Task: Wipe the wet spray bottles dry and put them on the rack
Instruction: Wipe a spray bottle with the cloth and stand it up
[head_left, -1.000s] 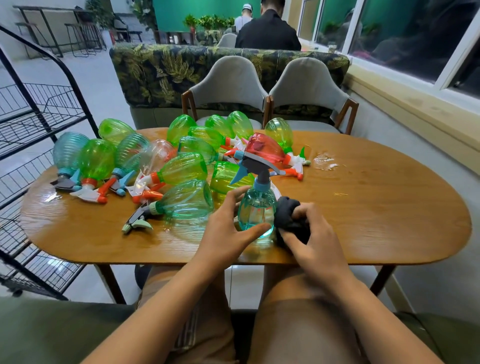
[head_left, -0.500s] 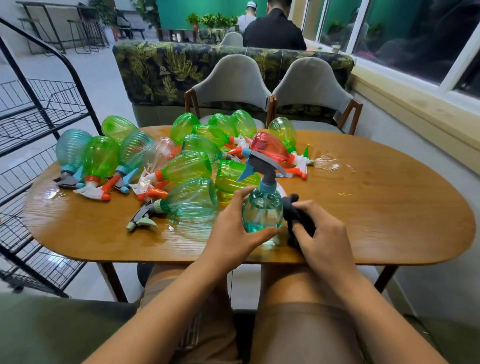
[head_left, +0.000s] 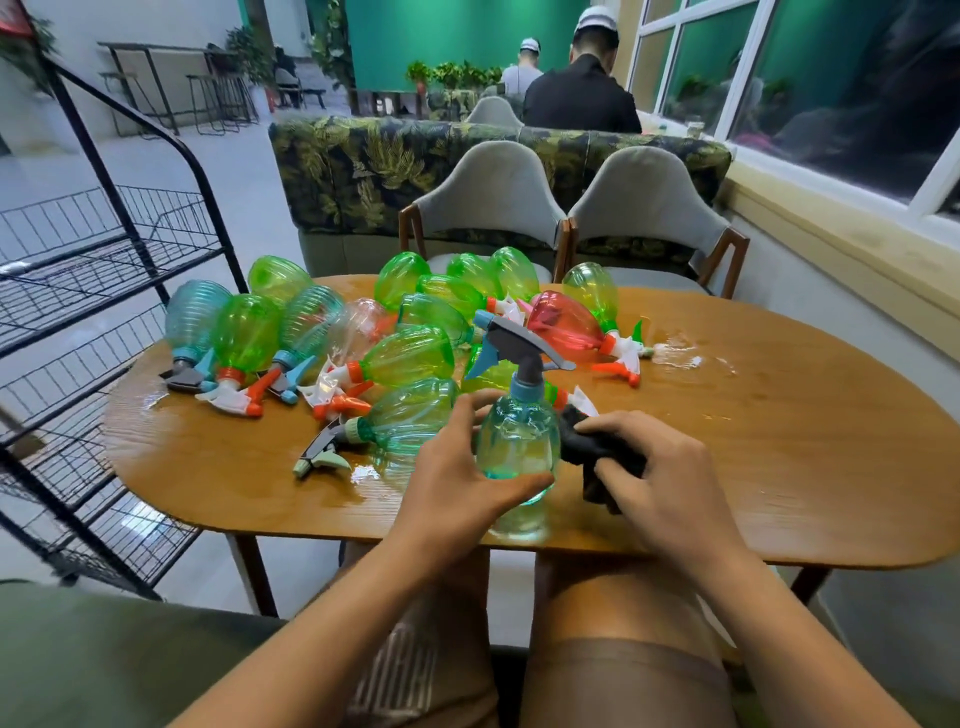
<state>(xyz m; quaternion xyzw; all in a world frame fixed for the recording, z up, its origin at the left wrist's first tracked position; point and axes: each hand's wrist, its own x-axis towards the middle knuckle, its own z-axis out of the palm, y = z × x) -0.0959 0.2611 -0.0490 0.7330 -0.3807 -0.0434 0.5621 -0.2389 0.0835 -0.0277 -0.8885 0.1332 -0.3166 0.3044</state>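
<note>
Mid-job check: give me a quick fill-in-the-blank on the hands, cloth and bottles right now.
1. The blue bottle in the left hand is ____, not lying down.
2. The right hand presses a ____ cloth against it.
3. The red bottle lies on its ____.
4. The wire rack stands on the person's ____ side.
Missing: upright; black; side; left.

An upright spray bottle stands at the table's near edge, a cloth against it at 3 o'clock, toppled spray bottles heaped from 10 to 12, two chairs beyond at 12, a wire rack at 9 o'clock.
</note>
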